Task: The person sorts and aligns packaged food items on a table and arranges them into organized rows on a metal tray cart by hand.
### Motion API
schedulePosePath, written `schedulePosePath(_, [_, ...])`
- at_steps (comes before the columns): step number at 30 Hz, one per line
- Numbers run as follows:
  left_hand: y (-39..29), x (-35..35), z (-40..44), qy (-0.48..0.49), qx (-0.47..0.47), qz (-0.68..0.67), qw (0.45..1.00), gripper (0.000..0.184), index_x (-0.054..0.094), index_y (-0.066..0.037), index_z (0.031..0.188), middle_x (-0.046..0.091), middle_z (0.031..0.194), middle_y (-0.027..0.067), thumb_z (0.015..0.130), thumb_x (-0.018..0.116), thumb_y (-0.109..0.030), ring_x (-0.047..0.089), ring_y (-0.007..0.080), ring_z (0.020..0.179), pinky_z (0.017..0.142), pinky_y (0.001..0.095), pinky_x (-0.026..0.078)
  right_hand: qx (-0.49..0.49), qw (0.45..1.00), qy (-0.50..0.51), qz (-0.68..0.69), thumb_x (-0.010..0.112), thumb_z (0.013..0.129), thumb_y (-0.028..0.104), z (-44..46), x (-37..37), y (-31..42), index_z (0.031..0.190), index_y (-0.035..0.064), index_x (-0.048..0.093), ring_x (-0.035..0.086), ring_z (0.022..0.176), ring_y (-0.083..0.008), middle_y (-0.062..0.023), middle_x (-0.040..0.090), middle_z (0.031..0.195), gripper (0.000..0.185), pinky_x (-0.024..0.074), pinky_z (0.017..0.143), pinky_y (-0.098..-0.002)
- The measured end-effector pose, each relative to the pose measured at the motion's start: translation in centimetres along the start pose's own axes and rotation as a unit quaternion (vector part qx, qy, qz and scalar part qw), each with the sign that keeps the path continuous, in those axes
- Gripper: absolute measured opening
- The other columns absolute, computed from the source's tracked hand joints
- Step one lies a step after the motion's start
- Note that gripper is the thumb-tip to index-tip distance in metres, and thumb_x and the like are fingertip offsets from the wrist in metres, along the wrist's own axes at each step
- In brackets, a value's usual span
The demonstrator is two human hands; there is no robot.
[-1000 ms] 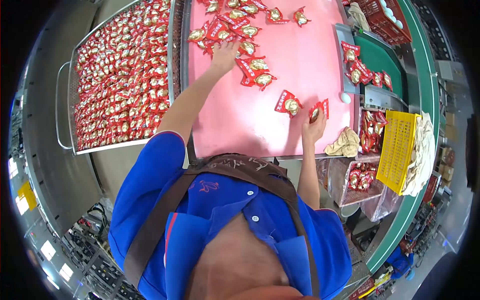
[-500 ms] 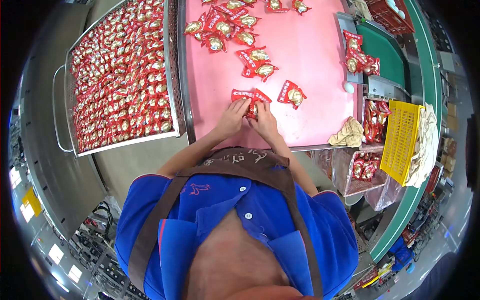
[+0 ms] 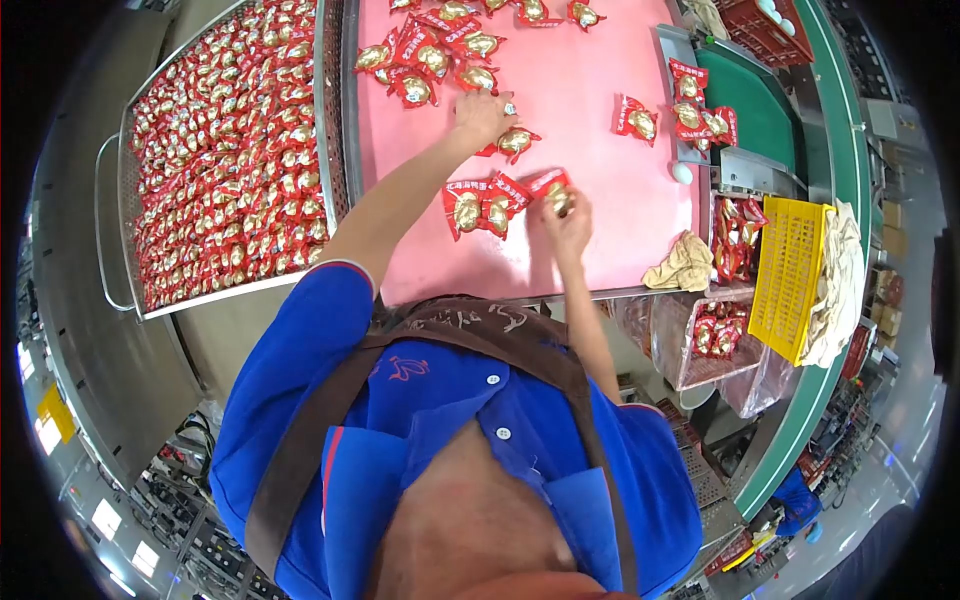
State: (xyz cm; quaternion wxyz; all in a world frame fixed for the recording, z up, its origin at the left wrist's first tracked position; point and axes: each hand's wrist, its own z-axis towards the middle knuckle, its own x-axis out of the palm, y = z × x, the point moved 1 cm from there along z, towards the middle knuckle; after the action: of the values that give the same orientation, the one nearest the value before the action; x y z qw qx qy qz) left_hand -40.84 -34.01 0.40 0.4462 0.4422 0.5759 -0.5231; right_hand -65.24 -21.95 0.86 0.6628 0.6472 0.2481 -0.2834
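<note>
My left hand (image 3: 484, 118) reaches forward over the pink tabletop (image 3: 590, 240), its fingers closed around a red-and-gold egg packet (image 3: 509, 106), mostly covered by the hand. Another egg packet (image 3: 516, 142) lies just beside it. My right hand (image 3: 569, 222), nearer my body, pinches a third egg packet (image 3: 551, 186). Immediately left of that hand, a pair of egg packets (image 3: 482, 207) rest side by side, gold faces up. Farther forward lies a loose pile of similar packets (image 3: 425, 60).
On the left stands a perforated metal tray (image 3: 334, 110) filled with rows of packets. A green chute (image 3: 755, 100) with several packets at its mouth is on the right. Nearby are a loose pale egg (image 3: 682, 173), a crumpled cloth (image 3: 682, 262) and a yellow crate (image 3: 788, 280).
My hands have parted from the pair of packets. The left went forward to another packet; the right moved right onto a single one. A packet now lies near the chute.
</note>
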Motion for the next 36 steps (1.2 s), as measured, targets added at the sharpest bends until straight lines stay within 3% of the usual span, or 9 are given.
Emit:
schedulePosePath(5, [2.0,0.4,-0.3,0.029,0.034,-0.068,0.997,0.044,0.071,-0.019,0.125,0.075,0.102,0.0117,0.091,0.069,-0.046,0.071,0.035,0.098,0.084,0.0453,0.054,0.034,0.993,0.108,-0.025,0.077,0.091,0.041,-4.1,2.7,2.2,0.116,0.0041,0.06,0.067,0.097,-0.0433,-0.0207,0.062,0.107,0.048,0.0539,0.085,-0.0516])
schedulePosePath(9, [4.2,-2.8,-8.8,-0.302,0.091,-0.209,0.926,0.032,0.064,-0.009,0.106,0.067,0.118,0.0157,0.074,0.07,-0.009,0.064,0.0377,0.106,0.09,0.0495,0.051,-0.009,0.956,0.227,-0.187,0.074,0.092,0.033,0.8,-0.7,5.0,0.116,0.0075,0.065,0.069,0.089,-0.0433,-0.021,0.063,0.109,0.036,0.0564,0.075,-0.0524])
schedulePosePath(10, [4.7,-3.4,-11.5,-0.27,0.088,-0.211,0.935,0.031,0.062,-0.007,0.103,0.066,0.12,0.0165,0.073,0.069,-0.004,0.062,0.0381,0.108,0.092,0.0509,0.051,-0.012,0.956,0.228,-0.185,0.074,0.092,0.033,2.2,-0.4,4.6,0.116,0.0075,0.065,0.069,0.089,-0.0433,-0.021,0.063,0.109,0.036,0.0564,0.075,-0.0524])
schedulePosePath(16, [2.4,1.8,-24.1,-0.148,0.052,-0.212,0.965,0.03,0.058,-0.003,0.102,0.057,0.132,0.022,0.073,0.063,0.001,0.057,0.0437,0.115,0.1,0.0543,0.048,-0.42,0.898,0.082,-0.103,0.068,0.084,0.005,10.0,4.2,6.2,0.132,0.0124,0.066,0.066,0.111,-0.0366,-0.0138,0.064,0.13,0.048,0.0576,0.088,-0.0484])
schedulePosePath(19, [1.9,0.4,-23.3,-0.187,-0.002,-0.316,0.93,0.027,0.058,-0.004,0.103,0.054,0.134,0.0234,0.077,0.066,-0.002,0.057,0.0458,0.114,0.099,0.0516,0.049,-0.326,0.907,0.255,-0.082,0.065,0.084,0.005,11.2,6.1,4.4,0.133,0.012,0.064,0.064,0.113,-0.034,-0.0129,0.064,0.127,0.049,0.0563,0.092,-0.0468])
schedulePosePath(25, [9.9,-0.3,-10.7,-0.215,-0.009,-0.235,0.948,0.041,0.061,-0.008,0.121,0.057,0.134,0.0154,0.085,0.076,-0.019,0.057,0.0401,0.12,0.099,0.0507,0.05,-0.125,0.975,0.097,-0.158,0.073,0.081,0.017,6.4,0.8,0.1,0.134,0.0122,0.062,0.066,0.099,-0.0356,-0.0161,0.061,0.108,0.054,0.0562,0.081,-0.0465])
schedulePosePath(28, [12.4,-0.3,-4.0,-0.2,-0.011,0.003,0.98,0.052,0.063,-0.014,0.13,0.062,0.13,0.0131,0.082,0.079,-0.028,0.059,0.0377,0.115,0.098,0.0487,0.05,-0.025,0.985,0.092,-0.145,0.074,0.08,0.018,2.5,-1.6,-3.5,0.134,0.0109,0.062,0.066,0.095,-0.0365,-0.0167,0.06,0.108,0.056,0.056,0.08,-0.0481])
schedulePosePath(32, [15.0,2.0,-1.5,-0.151,0.001,0.027,0.988,0.049,0.066,-0.013,0.125,0.066,0.121,0.0096,0.08,0.078,-0.03,0.057,0.0323,0.119,0.098,0.0487,0.048,-0.014,0.991,0.121,-0.055,0.073,0.082,0.018,-1.0,-2.9,-3.9,0.135,0.0101,0.061,0.069,0.082,-0.0281,-0.0151,0.063,0.107,0.056,0.058,0.075,-0.0413])
schedulePosePath(36, [10.7,-0.2,-8.9,-0.261,-0.009,-0.166,0.951,0.048,0.067,-0.01,0.122,0.067,0.121,0.0127,0.075,0.074,-0.017,0.06,0.0353,0.112,0.098,0.0482,0.047,-0.066,0.986,0.136,-0.075,0.074,0.088,0.021,-3.4,-1.3,-1.3,0.141,0.0089,0.055,0.072,0.081,-0.0261,-0.0143,0.066,0.111,0.058,0.0586,0.074,-0.0399])
